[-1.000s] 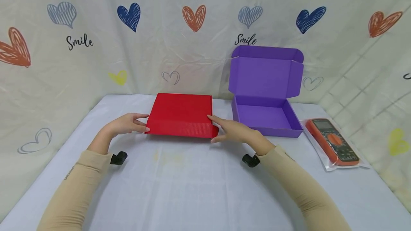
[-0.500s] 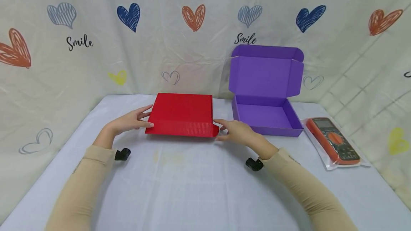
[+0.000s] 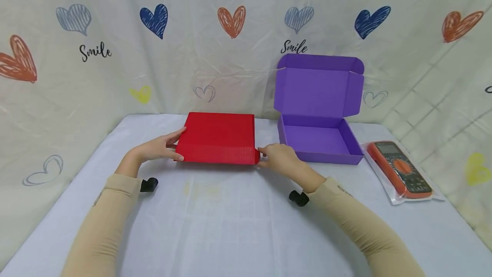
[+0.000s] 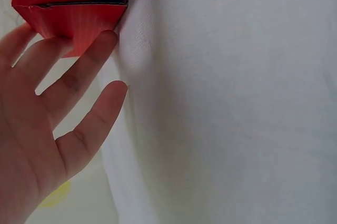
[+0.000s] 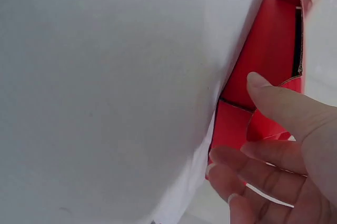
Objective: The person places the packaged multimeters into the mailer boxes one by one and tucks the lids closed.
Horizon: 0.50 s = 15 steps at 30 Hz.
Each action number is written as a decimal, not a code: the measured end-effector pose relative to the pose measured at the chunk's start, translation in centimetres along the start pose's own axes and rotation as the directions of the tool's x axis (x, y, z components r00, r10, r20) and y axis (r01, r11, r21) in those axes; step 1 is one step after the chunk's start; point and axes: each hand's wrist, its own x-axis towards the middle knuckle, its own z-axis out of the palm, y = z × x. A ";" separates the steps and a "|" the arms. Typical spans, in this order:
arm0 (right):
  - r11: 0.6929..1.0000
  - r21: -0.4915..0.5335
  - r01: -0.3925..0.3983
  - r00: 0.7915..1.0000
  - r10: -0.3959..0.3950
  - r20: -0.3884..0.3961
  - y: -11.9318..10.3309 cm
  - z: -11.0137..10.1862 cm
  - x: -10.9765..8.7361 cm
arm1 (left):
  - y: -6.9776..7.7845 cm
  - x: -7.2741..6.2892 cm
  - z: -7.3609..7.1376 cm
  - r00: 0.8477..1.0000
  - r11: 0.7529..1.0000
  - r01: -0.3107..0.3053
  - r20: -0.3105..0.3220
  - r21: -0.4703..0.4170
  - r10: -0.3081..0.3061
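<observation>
A red cardboard box sits toward the back of the table, its lid lowered and the lid's front panel slightly raised at the near edge. My left hand rests against the box's left side, fingers spread, as the left wrist view also shows. At the front right corner, the fingers and thumb of my right hand touch a small rounded side flap of the box. In the right wrist view the thumb lies across the box front, and the index fingertip meets the flap's outer side. The inside of the box is hidden.
Right of the red box stands a purple box with its lid upright and nothing inside. An orange multimeter in a clear bag lies at the far right. Behind the white-covered table hangs a curtain printed with hearts.
My left hand has shifted rightward onto the box's left side. My right fingers have come off the lid top and moved to the side flap, which now sticks out less.
</observation>
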 end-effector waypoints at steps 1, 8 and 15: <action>1.000 0.011 -0.005 1.000 0.004 0.004 0.0 0.0 0.0 | 0.0 0.0 0.0 1.000 1.000 -0.003 -0.002 -0.002 0.003; 0.995 0.095 0.001 1.000 -0.004 0.030 0.2 0.6 -0.3 | 0.2 -0.2 0.2 1.000 1.000 -0.018 0.003 0.004 0.018; 0.990 0.139 0.022 0.999 -0.017 -0.039 0.3 0.8 -0.3 | 0.3 -0.2 0.1 1.000 1.000 -0.006 0.019 0.015 0.005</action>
